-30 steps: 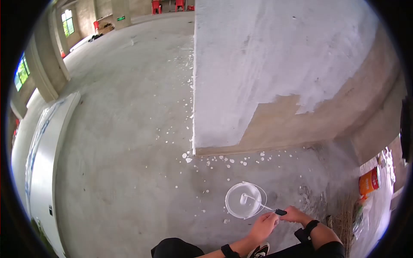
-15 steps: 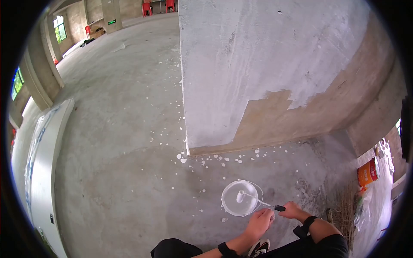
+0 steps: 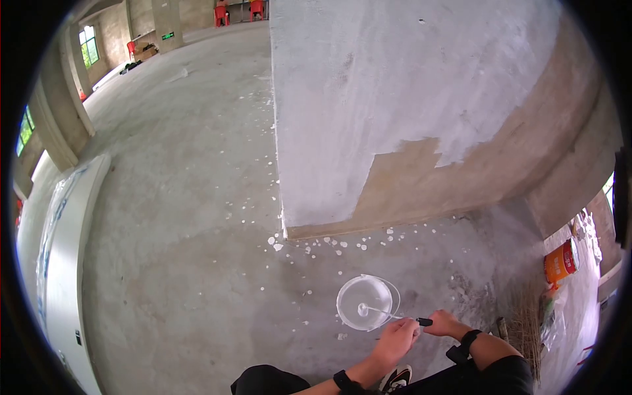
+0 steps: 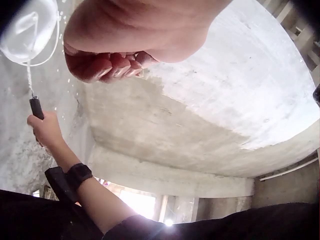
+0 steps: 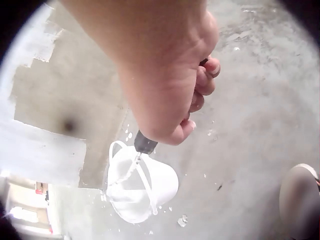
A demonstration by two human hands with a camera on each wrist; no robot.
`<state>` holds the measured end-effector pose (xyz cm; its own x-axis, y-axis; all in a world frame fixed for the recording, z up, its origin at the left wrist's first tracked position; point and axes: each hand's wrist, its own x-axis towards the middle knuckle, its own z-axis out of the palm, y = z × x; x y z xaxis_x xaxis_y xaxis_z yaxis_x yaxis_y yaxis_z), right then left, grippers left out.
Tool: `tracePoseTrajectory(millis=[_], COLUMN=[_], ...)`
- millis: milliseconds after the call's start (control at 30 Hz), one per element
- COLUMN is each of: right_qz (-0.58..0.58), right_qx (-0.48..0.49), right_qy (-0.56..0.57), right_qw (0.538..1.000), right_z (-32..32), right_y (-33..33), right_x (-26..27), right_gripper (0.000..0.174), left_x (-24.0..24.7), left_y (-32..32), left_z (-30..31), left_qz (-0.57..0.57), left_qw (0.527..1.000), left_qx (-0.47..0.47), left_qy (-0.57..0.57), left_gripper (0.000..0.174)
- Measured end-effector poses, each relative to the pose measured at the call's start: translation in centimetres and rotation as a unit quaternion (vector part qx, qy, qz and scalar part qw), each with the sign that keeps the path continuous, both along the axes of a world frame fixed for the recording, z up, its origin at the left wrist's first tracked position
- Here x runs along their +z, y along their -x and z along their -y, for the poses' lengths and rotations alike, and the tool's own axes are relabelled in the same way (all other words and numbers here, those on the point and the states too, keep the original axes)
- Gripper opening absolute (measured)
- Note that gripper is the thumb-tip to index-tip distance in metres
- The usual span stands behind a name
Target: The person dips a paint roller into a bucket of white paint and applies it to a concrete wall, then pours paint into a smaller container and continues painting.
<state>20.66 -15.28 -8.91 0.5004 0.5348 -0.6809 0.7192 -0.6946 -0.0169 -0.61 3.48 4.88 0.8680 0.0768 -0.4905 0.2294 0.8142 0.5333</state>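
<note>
A paint roller [image 3: 363, 309] has its head inside a white bucket [image 3: 338, 304], which stands on the floor with its wire handle hanging to one side. My right hand [image 3: 444, 323] grips the roller's black handle [image 3: 425, 322]; the right wrist view shows the fingers curled round it above the bucket [image 5: 165, 182]. Close to the rod, left of that grip, is my left hand [image 3: 397, 339]. In the left wrist view my left hand [image 4: 135, 35] has curled fingers, with no tool seen in them, and the roller handle [image 4: 36, 107] lies apart from it.
A wall [image 3: 395, 79], white above and bare brown below, rises beyond the bucket. White spots dot the floor at its base. An orange bucket [image 3: 561, 261] and a bundle of sticks [image 3: 523, 332] are at right; a long white panel [image 3: 66, 263] lies at left.
The roller head has shifted slightly down and left inside the bucket, and both hands have moved left in the head view. That view has also shifted, moving the wall and bucket left.
</note>
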Motion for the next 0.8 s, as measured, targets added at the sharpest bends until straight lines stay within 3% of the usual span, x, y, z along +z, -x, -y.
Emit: tracePoseTrajectory(millis=[200, 233, 267, 333, 367, 400, 433, 467, 500, 567, 600, 667, 800], right_qz=[-0.007, 0.005, 0.014, -0.031, -0.041, -0.073, -0.047, -0.045, -0.066, -0.033, -0.034, -0.075, -0.093], right_qx=[-0.04, -0.022, -0.007, -0.008, 0.082, 0.03, 0.02, -0.053, -0.04, -0.079, -0.079, -0.185, -0.216], right_qy=[0.007, -0.045, -0.092, -0.064, -0.055, -0.084, -0.088, -0.065, -0.115, -0.056, -0.052, -0.108, -0.092], right_qw=[0.999, 0.999, 0.996, 0.997, 0.994, 0.993, 0.995, 0.996, 0.99, 0.995, 0.995, 0.974, 0.968], right_z=[0.3, 0.4, 1.0, 2.9, 5.0, 2.9, 3.9, 3.6, 4.2, 0.7, 1.0, 2.3, 2.6], right_y=[-0.2, -0.3, -0.2, -1.5, -3.0, -1.6, -2.5, -2.4, -2.7, -0.2, -0.6, -1.1, -1.4], right_x=[-0.7, -1.1, -1.5, -5.4, -8.8, -5.1, -6.5, -6.4, -6.3, -1.3, -1.8, -2.9, -3.0], right_gripper=[0.04, 0.04, 0.041, 0.042, 0.043, 0.046, 0.049, 0.049, 0.045, 0.041, 0.041, 0.035, 0.03], left_x=[0.1, -0.4, -1.1, -3.1, -3.8, -3.2, -2.2, -0.9, 0.0, 0.6, 0.6, 0.3, 0.6], left_y=[-0.1, -0.3, -0.5, -0.4, -0.3, 0.0, -0.1, 0.0, 0.4, 0.9, 0.5, 0.8, 0.8], left_z=[0.6, 0.6, 1.1, 2.4, 2.8, 3.2, 3.2, 2.5, 2.0, 1.6, 1.2, 1.5, 1.7], left_qz=[-0.002, -0.007, 0.013, 0.083, 0.13, 0.094, 0.058, 0.037, 0.019, -0.007, -0.006, 0.003, 0.011], left_qw=[1.0, 1.0, 0.993, 0.956, 0.927, 0.966, 0.987, 0.987, 0.984, 0.992, 0.993, 0.992, 0.992], left_qx=[0.021, 0.024, 0.048, 0.08, 0.094, 0.096, 0.106, 0.09, 0.07, 0.041, 0.024, 0.046, 0.03], left_qy=[-0.018, -0.011, -0.105, -0.269, -0.338, -0.22, -0.102, -0.131, -0.163, -0.122, -0.113, -0.12, -0.122], left_gripper=[0.026, 0.026, 0.026, 0.027, 0.028, 0.027, 0.027, 0.026, 0.025, 0.025, 0.025, 0.026, 0.026])
